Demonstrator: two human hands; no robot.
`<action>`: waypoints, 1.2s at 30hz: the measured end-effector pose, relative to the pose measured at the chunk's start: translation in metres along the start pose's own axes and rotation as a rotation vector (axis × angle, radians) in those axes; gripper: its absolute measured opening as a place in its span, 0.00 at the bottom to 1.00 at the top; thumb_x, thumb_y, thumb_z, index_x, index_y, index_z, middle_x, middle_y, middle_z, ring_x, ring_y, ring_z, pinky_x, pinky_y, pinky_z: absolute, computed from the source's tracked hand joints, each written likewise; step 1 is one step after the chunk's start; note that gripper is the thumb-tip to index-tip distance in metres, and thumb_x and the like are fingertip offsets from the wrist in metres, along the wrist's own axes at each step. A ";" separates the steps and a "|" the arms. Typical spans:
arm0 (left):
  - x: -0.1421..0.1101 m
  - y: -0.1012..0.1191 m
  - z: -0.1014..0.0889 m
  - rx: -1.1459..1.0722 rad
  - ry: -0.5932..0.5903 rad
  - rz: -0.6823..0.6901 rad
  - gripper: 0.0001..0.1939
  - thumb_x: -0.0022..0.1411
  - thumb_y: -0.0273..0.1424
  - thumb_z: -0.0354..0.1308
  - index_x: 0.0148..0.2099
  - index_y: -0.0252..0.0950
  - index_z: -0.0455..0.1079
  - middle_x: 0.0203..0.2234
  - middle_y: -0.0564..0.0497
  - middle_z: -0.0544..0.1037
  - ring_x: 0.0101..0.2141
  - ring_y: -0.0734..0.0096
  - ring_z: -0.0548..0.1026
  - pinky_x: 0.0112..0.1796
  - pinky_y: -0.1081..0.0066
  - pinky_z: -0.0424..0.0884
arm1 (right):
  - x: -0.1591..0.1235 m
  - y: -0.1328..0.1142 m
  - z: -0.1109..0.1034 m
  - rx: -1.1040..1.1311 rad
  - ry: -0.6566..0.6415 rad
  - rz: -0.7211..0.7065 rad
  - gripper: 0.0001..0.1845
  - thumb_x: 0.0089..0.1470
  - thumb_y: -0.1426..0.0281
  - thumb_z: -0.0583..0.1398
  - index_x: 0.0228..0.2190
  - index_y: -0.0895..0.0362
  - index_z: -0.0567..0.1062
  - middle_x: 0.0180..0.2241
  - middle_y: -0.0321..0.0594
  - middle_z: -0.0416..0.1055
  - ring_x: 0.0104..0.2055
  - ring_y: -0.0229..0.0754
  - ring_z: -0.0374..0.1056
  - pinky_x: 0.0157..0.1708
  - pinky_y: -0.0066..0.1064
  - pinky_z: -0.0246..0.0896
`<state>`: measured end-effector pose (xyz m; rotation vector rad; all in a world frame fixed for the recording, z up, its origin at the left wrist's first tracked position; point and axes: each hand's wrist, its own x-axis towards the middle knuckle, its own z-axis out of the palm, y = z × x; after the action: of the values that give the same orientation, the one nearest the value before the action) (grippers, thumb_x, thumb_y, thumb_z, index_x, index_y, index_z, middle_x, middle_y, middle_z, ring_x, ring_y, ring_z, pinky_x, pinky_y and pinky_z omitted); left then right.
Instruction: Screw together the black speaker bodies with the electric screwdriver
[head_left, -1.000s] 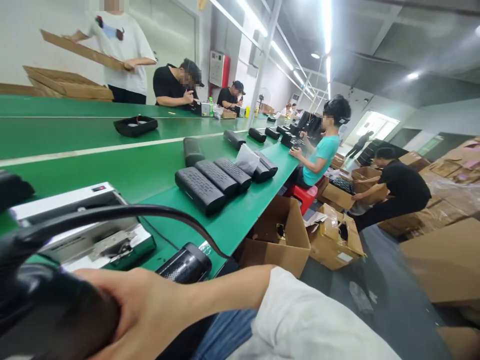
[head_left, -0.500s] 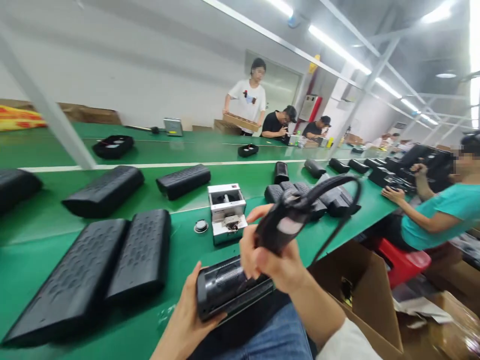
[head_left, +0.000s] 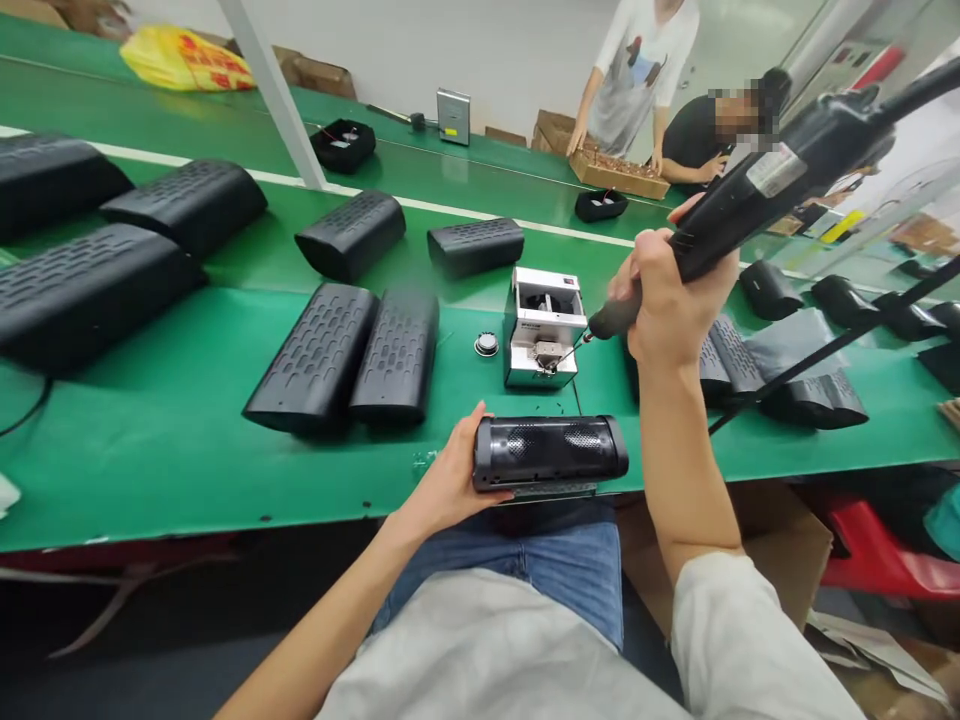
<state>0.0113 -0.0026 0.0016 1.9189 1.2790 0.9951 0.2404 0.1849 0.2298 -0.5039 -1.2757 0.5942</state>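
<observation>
My left hand (head_left: 450, 475) grips the left end of a black speaker housing (head_left: 551, 450), which lies lengthwise along the bench's front edge. Two perforated grilles show through its glossy face. In my right hand (head_left: 679, 290) is a black electric screwdriver (head_left: 739, 215), its cable running off to the upper right. The driver's bit points down and left, its tip at the front of a silver-and-black screw feeder (head_left: 546, 330). Whether a screw sits on the tip is too small to tell. A small round metal part (head_left: 486, 345) lies left of the feeder.
Black perforated housings (head_left: 311, 355) stand left of the feeder, with others behind and to the right. Across the green bench (head_left: 187, 460), a person in a white shirt (head_left: 637, 80) holds a cardboard tray (head_left: 619, 175). A red stool (head_left: 889, 550) is at the right.
My right hand has moved the screwdriver from above the speaker housing up to the screw feeder. My left hand still holds the housing. The view has tilted down.
</observation>
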 end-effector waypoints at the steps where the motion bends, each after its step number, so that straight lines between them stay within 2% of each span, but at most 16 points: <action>1: 0.000 0.000 0.000 0.003 -0.002 0.004 0.80 0.58 0.32 0.87 0.90 0.56 0.29 0.79 0.35 0.65 0.76 0.34 0.71 0.74 0.38 0.74 | 0.002 0.008 0.002 0.003 0.004 -0.042 0.27 0.61 0.49 0.77 0.46 0.44 0.69 0.26 0.22 0.64 0.18 0.36 0.61 0.21 0.35 0.67; 4: 0.000 0.000 -0.001 0.007 -0.004 0.015 0.80 0.59 0.32 0.86 0.90 0.56 0.29 0.78 0.35 0.65 0.77 0.34 0.70 0.74 0.38 0.73 | 0.005 0.031 0.010 0.015 -0.025 -0.131 0.29 0.62 0.43 0.77 0.47 0.45 0.71 0.26 0.22 0.62 0.18 0.33 0.62 0.20 0.30 0.65; 7: 0.000 0.000 -0.001 0.004 0.001 0.019 0.80 0.58 0.31 0.86 0.90 0.56 0.29 0.78 0.35 0.66 0.77 0.34 0.71 0.75 0.38 0.72 | 0.000 0.044 0.015 0.006 -0.082 -0.135 0.26 0.65 0.45 0.76 0.48 0.46 0.73 0.27 0.22 0.65 0.18 0.31 0.65 0.20 0.27 0.66; 11: 0.000 -0.002 0.000 0.012 -0.008 0.009 0.80 0.58 0.31 0.86 0.90 0.56 0.28 0.78 0.34 0.66 0.76 0.34 0.71 0.74 0.36 0.73 | -0.007 0.042 0.015 -0.008 -0.136 -0.093 0.22 0.67 0.50 0.75 0.49 0.47 0.74 0.28 0.22 0.68 0.19 0.31 0.65 0.21 0.26 0.68; 15: 0.000 -0.003 0.001 0.008 -0.011 -0.003 0.81 0.58 0.31 0.86 0.90 0.56 0.28 0.77 0.34 0.66 0.76 0.33 0.71 0.73 0.36 0.74 | -0.007 0.039 0.015 -0.031 -0.117 -0.076 0.21 0.68 0.52 0.74 0.49 0.47 0.74 0.28 0.23 0.66 0.20 0.31 0.65 0.22 0.27 0.69; 22: -0.001 -0.002 -0.001 0.008 0.010 0.008 0.79 0.58 0.29 0.85 0.90 0.58 0.30 0.78 0.37 0.67 0.77 0.35 0.72 0.75 0.35 0.72 | -0.007 0.042 0.026 -0.077 -0.016 0.113 0.22 0.62 0.57 0.75 0.48 0.47 0.72 0.26 0.23 0.68 0.18 0.34 0.64 0.18 0.29 0.63; 25: -0.001 -0.005 -0.001 0.032 0.020 0.005 0.79 0.58 0.27 0.84 0.90 0.58 0.30 0.77 0.36 0.68 0.75 0.35 0.74 0.73 0.35 0.74 | -0.009 0.037 0.025 -0.081 -0.035 0.187 0.22 0.60 0.57 0.75 0.46 0.48 0.72 0.23 0.23 0.67 0.17 0.36 0.63 0.17 0.31 0.63; 29: 0.001 -0.007 -0.002 0.054 0.015 0.023 0.78 0.59 0.29 0.84 0.90 0.57 0.29 0.77 0.36 0.68 0.74 0.35 0.74 0.72 0.35 0.75 | -0.017 0.007 0.006 -0.074 -0.036 0.208 0.20 0.60 0.59 0.74 0.45 0.48 0.72 0.22 0.21 0.65 0.18 0.36 0.64 0.19 0.31 0.66; 33: 0.005 -0.007 -0.001 0.038 0.009 0.075 0.79 0.60 0.35 0.85 0.90 0.53 0.28 0.77 0.34 0.66 0.77 0.34 0.71 0.75 0.35 0.71 | -0.027 -0.053 -0.024 -0.001 0.008 0.158 0.17 0.58 0.65 0.73 0.45 0.47 0.74 0.21 0.21 0.63 0.17 0.35 0.61 0.18 0.30 0.62; 36: 0.006 -0.011 0.001 0.005 -0.005 0.057 0.78 0.61 0.40 0.85 0.90 0.51 0.28 0.78 0.33 0.66 0.77 0.33 0.70 0.76 0.35 0.69 | -0.034 -0.096 -0.037 0.029 0.045 0.167 0.14 0.56 0.69 0.72 0.42 0.47 0.76 0.20 0.22 0.61 0.16 0.34 0.55 0.16 0.29 0.56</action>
<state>0.0091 0.0069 -0.0062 1.9700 1.2313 1.0154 0.2832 0.0895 0.2597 -0.6008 -1.1879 0.7362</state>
